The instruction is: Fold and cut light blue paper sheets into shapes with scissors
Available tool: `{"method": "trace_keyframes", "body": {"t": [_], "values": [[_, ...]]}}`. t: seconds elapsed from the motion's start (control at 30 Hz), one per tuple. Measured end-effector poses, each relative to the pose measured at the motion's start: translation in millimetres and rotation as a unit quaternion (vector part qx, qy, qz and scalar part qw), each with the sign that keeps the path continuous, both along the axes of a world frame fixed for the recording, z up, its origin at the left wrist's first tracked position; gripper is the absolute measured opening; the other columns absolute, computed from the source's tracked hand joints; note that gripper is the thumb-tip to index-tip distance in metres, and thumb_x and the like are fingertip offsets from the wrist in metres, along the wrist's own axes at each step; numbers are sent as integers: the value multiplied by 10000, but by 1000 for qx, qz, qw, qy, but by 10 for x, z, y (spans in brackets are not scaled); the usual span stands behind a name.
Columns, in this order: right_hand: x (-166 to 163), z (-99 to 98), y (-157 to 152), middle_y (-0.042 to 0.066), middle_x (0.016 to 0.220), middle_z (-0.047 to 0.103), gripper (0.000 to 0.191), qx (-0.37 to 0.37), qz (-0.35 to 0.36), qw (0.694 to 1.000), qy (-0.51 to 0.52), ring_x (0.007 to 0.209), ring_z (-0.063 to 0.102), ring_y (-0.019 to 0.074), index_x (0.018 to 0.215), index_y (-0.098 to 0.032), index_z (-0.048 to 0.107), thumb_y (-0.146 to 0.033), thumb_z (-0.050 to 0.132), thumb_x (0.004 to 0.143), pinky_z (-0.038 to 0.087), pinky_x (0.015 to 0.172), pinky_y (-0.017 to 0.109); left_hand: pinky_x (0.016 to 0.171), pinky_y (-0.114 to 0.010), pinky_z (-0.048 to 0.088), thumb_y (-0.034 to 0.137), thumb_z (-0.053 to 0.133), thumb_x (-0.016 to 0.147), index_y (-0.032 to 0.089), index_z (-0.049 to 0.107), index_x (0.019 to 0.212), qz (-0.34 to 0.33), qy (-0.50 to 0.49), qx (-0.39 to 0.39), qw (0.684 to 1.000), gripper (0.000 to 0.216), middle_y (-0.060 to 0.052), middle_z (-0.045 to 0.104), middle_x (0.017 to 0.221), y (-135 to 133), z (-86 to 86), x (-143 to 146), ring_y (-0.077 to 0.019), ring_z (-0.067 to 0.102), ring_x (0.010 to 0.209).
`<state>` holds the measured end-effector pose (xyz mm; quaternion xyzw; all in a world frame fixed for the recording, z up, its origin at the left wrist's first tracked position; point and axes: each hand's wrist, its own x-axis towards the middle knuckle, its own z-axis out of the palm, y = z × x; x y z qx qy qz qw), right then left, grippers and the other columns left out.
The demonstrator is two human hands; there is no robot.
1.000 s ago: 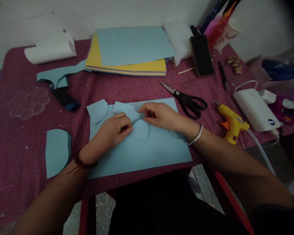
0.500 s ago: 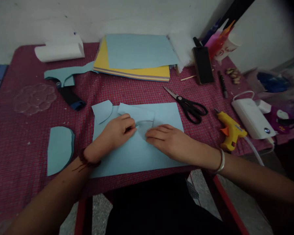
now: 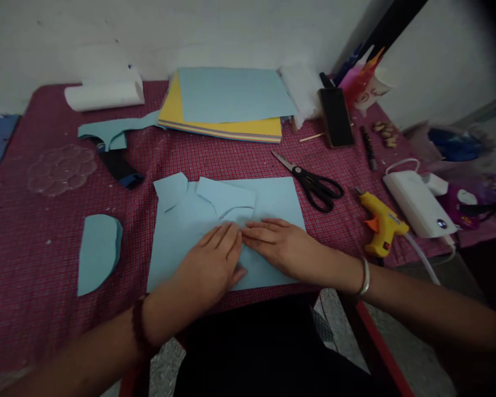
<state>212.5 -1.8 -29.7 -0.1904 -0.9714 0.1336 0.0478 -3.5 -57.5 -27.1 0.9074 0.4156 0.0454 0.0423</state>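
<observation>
My left hand [image 3: 210,266] lies palm down with outstretched fingers on a light blue paper sheet [image 3: 171,248]. Its fingertips meet those of my right hand [image 3: 281,245], which also rests flat with straight fingers. Both press near the sheet's middle, over a small piece of blue paper mostly hidden under the fingers. Just beyond them lies a blue paper offcut [image 3: 228,194] with a curved edge. Another cut piece [image 3: 171,190] sits at the sheet's upper left corner. Rounded blue paper cut-outs [image 3: 98,255] lie stacked on the cloth, left of my left hand.
Scissors [image 3: 314,182] lie right of the sheet, with a yellow glue gun [image 3: 382,223] and white power bank [image 3: 421,203] beyond. A paper stack [image 3: 231,96], phone [image 3: 336,117] and white roll [image 3: 103,95] line the back. A clear plastic palette [image 3: 62,170] lies left.
My left hand has let go of the curved paper edge and moved nearer, flattening beside my right fingertips. The offcut beyond is now uncovered. My right hand stays pressed on the paper.
</observation>
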Motion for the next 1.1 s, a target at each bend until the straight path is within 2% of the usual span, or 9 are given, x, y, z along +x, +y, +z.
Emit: {"method": "trace_keyframes", "body": {"t": [0.27,0.37,0.43,0.53,0.6,0.67,0.73,0.97,1.1], "values": [[74,-4,421,114,1378,552,367,8,-148,989,20,1295,461,294,1279,-178,575,-209,535,916,330,1072,541,1087,-483,373,619,609,761,48,435,1368,42,3,-25,999,852,-278,380,1459,-187,-64,39,-392,361,1354],[47,55,489,139,1233,636,303,-85,-220,967,95,1164,556,304,1156,-155,644,-191,579,862,409,1001,528,1078,-481,381,621,622,749,57,440,1363,50,7,-30,998,853,-275,388,1455,-178,-53,63,-395,372,1347],[3,99,437,115,1121,672,299,-263,-285,904,180,1045,625,257,1134,-164,632,-196,589,839,501,911,450,1085,-483,369,616,601,771,51,435,1365,54,5,-27,998,837,-280,376,1459,-197,-70,78,-398,354,1356],[-71,166,324,90,1075,680,276,-537,-376,708,262,947,672,204,1088,-172,610,-218,611,817,567,799,351,1097,-492,345,614,550,809,24,416,1373,57,-5,-16,998,828,-303,335,1472,-240,-120,90,-409,308,1377],[-107,202,294,92,1062,683,249,-626,-411,603,275,895,685,179,1040,-166,610,-210,635,796,576,734,294,1099,-492,343,613,544,813,16,409,1377,64,-11,-18,998,832,-309,317,1479,-260,-151,92,-411,292,1383],[-137,219,317,81,1014,693,244,-656,-424,561,274,795,690,148,1012,-167,608,-204,659,776,559,613,230,1095,-491,349,615,546,809,14,414,1373,67,-19,-24,997,836,-312,315,1479,-268,-169,92,-414,293,1381],[-176,211,371,53,908,696,178,-662,-413,575,248,659,665,111,933,-162,620,-229,668,776,509,497,184,1097,-494,345,612,535,817,10,412,1373,66,-29,-26,997,829,-313,314,1478,-265,-176,96,-417,288,1382],[-411,117,479,-57,393,488,289,-518,-400,756,17,298,414,59,540,-180,520,-263,657,780,297,290,181,1088,-503,347,577,562,818,11,429,1355,69,-70,-35,995,792,-299,363,1457,-241,-179,92,-415,321,1368],[-426,101,503,-51,382,489,311,-509,-404,758,68,300,408,53,506,-181,513,-249,627,787,293,306,183,1064,-469,371,371,573,870,111,571,1196,63,-184,-16,981,417,-181,550,1327,-213,-86,-83,-312,475,1263]]}}
